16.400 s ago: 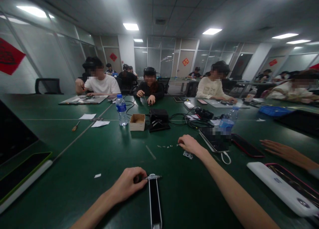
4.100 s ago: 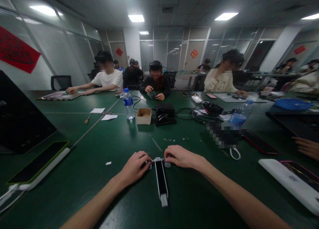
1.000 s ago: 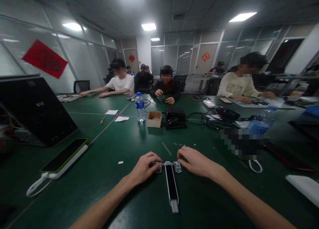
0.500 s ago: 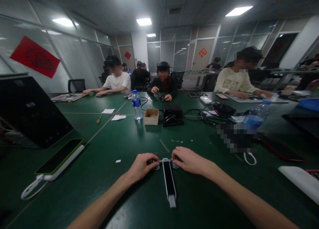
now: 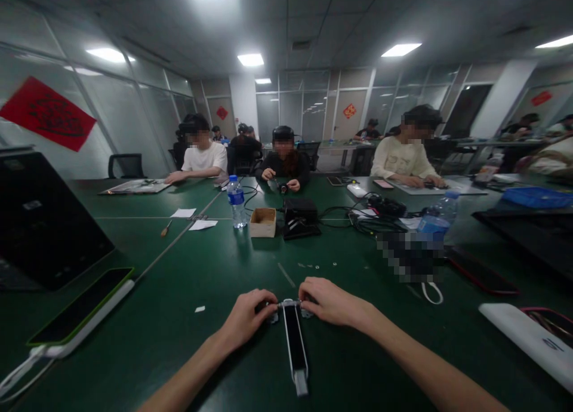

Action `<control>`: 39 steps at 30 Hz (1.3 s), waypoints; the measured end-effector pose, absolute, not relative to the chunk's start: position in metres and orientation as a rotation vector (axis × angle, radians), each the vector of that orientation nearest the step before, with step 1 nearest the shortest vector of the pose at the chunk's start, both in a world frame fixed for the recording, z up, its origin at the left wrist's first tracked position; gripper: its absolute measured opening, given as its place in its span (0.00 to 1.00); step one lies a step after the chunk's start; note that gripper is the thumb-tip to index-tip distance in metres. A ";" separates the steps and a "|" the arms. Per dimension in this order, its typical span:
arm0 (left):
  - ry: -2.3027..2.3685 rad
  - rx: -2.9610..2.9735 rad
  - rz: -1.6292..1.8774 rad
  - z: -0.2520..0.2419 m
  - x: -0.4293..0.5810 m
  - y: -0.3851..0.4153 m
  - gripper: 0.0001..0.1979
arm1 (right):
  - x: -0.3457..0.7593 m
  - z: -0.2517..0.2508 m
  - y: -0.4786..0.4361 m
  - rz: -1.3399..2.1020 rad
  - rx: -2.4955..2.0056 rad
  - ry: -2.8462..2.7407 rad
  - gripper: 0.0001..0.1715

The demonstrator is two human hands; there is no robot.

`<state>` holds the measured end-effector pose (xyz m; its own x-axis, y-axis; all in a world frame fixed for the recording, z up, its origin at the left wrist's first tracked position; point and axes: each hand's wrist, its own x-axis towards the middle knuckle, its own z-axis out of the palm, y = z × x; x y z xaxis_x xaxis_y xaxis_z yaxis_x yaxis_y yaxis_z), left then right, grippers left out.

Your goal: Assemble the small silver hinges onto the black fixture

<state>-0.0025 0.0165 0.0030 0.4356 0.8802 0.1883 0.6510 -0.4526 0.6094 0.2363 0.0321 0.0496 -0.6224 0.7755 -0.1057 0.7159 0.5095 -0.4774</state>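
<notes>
A long narrow piece (image 5: 294,340) with a black middle and a white frame lies on the green table (image 5: 179,364), a pale tab at its near end. A thin metal crosspiece runs over its far end. My left hand (image 5: 251,315) is closed, thumb and fingers pinching the left end of this crosspiece. At the right end, my right hand (image 5: 329,300) pinches in the same way. Small pale metal parts show just under the fingertips on both sides; the fingers hide most of their detail.
Beyond my hands stand a small cardboard box (image 5: 263,223), a black stand (image 5: 301,218) and a water bottle (image 5: 237,203). A phone on a white power bank (image 5: 96,316) lies left, another white power bank (image 5: 528,340) right. Several people sit across the table.
The head view has tilted up and turned slightly right, so everything sits lower and farther left. Both hands keep the same pinch at the crosspiece; no clear movement of the piece shows.
</notes>
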 end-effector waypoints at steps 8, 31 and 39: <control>1.295 2.284 0.732 0.006 -0.001 0.017 0.08 | 0.259 0.051 0.053 0.602 -1.338 -2.587 0.10; 1.344 2.339 0.613 0.014 0.002 0.013 0.09 | 0.301 0.025 0.090 0.427 -1.583 -2.386 0.11; 1.299 2.341 0.633 0.010 0.001 0.013 0.09 | 0.250 0.024 0.047 0.918 -1.181 -2.261 0.09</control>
<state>0.0013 0.0135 0.0103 0.4689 0.8609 0.1975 0.6859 -0.4957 0.5327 0.2498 0.0471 0.0241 -0.5467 0.8347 0.0661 0.5522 0.4188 -0.7209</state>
